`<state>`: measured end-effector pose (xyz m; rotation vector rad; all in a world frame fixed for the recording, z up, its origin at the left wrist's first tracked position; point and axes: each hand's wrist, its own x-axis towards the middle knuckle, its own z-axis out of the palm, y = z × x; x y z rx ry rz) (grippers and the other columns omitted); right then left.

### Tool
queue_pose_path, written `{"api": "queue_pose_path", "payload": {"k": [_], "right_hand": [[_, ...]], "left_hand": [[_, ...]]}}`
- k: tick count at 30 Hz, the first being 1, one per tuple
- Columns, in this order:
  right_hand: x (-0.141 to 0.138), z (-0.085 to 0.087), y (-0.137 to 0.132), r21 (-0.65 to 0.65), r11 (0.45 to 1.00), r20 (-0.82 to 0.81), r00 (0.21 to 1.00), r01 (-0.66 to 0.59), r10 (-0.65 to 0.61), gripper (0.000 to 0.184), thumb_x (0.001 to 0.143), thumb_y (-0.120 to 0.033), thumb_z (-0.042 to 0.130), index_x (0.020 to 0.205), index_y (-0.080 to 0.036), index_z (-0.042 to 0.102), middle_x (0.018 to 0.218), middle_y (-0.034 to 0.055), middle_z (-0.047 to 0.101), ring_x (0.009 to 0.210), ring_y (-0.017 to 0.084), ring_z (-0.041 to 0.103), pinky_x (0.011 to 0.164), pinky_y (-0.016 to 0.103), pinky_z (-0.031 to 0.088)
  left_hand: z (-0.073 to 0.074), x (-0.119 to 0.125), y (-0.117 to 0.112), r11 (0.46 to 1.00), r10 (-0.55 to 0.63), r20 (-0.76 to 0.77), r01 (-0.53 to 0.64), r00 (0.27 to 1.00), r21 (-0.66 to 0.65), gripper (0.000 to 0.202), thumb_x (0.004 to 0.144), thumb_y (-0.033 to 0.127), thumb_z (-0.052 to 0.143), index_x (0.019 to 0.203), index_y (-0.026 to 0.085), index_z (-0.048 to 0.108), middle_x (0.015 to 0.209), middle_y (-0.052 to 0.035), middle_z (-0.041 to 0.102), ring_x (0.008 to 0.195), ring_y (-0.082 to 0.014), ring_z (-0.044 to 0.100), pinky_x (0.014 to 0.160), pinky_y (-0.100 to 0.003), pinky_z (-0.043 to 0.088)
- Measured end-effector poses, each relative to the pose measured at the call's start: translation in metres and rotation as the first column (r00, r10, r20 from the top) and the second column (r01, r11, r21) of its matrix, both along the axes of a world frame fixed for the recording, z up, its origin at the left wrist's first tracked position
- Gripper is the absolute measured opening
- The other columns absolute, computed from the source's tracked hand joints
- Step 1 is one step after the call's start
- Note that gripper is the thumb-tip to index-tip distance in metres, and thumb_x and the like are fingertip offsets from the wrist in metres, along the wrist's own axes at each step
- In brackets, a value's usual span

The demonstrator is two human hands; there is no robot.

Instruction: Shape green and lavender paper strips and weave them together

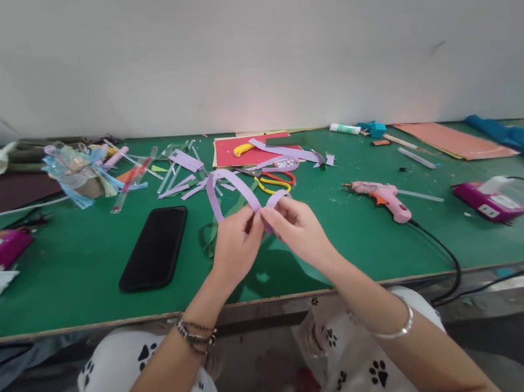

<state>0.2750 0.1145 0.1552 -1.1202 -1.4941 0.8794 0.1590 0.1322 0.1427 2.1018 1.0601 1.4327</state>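
A long lilac paper strip (229,176) is bent into loops above the green table, one tall arch on the left and a smaller curl on the right. My left hand (239,240) pinches it where the loops meet. Close beside it, my right hand (300,226) pinches the strip with thumb and finger, the fingertips of both hands nearly touching. Behind the hands lie scissors (276,183) with yellow and red handles, partly covered by the strip. More lilac strips (185,161) are scattered farther back.
A black phone (154,249) lies left of my hands. To the right are a pink glue gun (384,196) with its cord and a purple power socket (490,202). Red card (234,150), a yellow-handled cutter (243,149) and a glue tube (345,128) lie toward the white partition (236,52).
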Motion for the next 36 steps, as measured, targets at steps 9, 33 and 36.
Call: {"api": "queue_pose_path", "payload": {"k": [9,33,36], "right_hand": [[-0.003,-0.002,0.0,-0.027,1.0,0.039,0.999,0.015,-0.014,0.033,0.079,-0.034,0.043,0.051,-0.02,0.03,0.042,-0.0075,0.031,0.039,0.005,0.029,0.039,0.02,0.023],[0.055,0.028,0.004,0.177,0.983,0.527,0.837,0.058,-0.144,0.022,0.075,-0.022,0.049,0.055,-0.018,0.039,0.052,-0.005,0.04,0.048,0.007,0.035,0.048,0.022,0.026],[0.054,0.042,-0.013,0.154,0.976,0.596,0.802,-0.155,0.033,0.021,0.078,-0.023,0.048,0.058,-0.018,0.046,0.054,-0.004,0.044,0.05,0.008,0.038,0.048,0.021,0.028]], "left_hand": [[-0.005,0.003,-0.003,0.999,0.053,0.029,-0.053,0.998,-0.001,0.033,0.085,0.025,0.037,0.052,0.019,0.035,0.04,0.0064,0.038,0.035,-0.007,0.037,0.039,-0.02,0.027],[-0.007,-0.028,0.015,0.931,0.26,-0.713,-0.364,0.651,0.007,0.045,0.074,0.029,0.055,0.116,0.014,0.048,0.103,-0.0134,0.057,0.086,-0.0244,0.06,0.057,-0.026,0.044],[0.0,-0.025,0.007,0.991,0.13,-0.559,-0.127,0.819,0.045,0.061,0.076,0.036,0.053,0.129,0.015,0.032,0.123,-0.0161,0.044,0.116,-0.0279,0.042,0.091,-0.039,0.039]]}}
